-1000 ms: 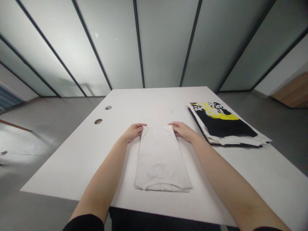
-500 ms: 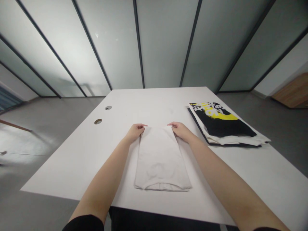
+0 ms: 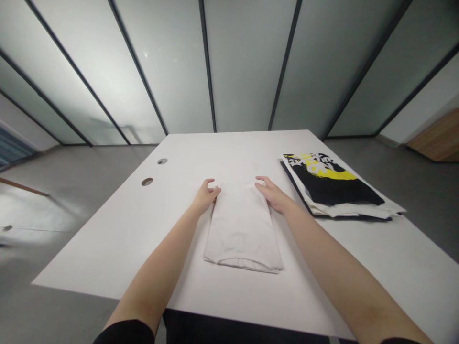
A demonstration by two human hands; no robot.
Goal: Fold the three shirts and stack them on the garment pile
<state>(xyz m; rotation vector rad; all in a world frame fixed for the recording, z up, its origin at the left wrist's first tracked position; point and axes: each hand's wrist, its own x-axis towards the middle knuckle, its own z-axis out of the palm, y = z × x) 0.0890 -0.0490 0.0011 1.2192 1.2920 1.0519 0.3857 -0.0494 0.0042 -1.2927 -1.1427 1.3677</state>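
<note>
A folded white T-shirt [image 3: 244, 224] lies flat on the white table, its collar at the edge nearest me. At its far left corner is my left hand [image 3: 205, 196], fingers spread and raised, with the thumb over the cloth. My right hand [image 3: 273, 193] is at the far right corner in much the same pose, thumb and fingers apart. Neither hand pinches the fabric. Whether the thumbs touch the shirt, I cannot tell.
To the right sits a stack of folded shirts [image 3: 333, 184], the top one black, yellow and white. Two round holes, a nearer one [image 3: 147, 181] and a farther one [image 3: 162, 161], pierce the table [image 3: 107, 239] on the left. Frosted glass panels [image 3: 244, 62] stand beyond.
The folded T-shirt has shifted slightly away from me on the table. Both hands have loosened from its far corners, their fingers now spread apart.
</note>
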